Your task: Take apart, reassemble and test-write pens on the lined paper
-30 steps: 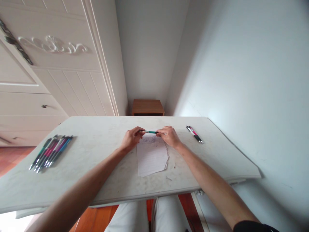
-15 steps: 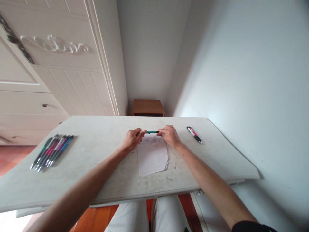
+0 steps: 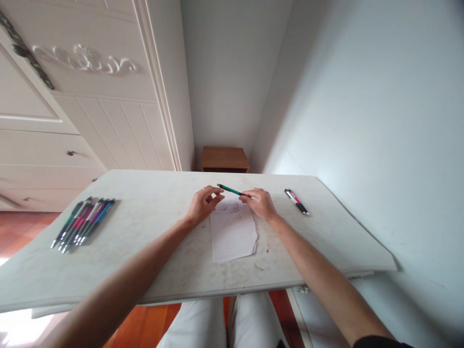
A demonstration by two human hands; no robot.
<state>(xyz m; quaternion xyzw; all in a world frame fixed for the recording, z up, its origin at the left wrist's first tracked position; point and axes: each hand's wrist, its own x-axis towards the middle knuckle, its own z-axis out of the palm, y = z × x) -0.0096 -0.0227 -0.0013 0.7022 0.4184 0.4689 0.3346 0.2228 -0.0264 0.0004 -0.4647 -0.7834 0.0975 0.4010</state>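
Observation:
My right hand pinches a green pen by its right end. The pen slants up to the left over the top of a lined sheet of paper with dark scribbles near its top edge. My left hand rests on the white table just left of the paper. Its fingers are curled together just below the pen's free tip, apart from it, and nothing shows in them.
Several pens lie in a row on the table's left side. Two more pens lie to the right of my right hand. A white wardrobe stands at the left, a small wooden stand beyond the table, a wall at the right.
Both hands held the green pen level by its ends. My left hand has let go, and the pen's left end has risen in my right hand.

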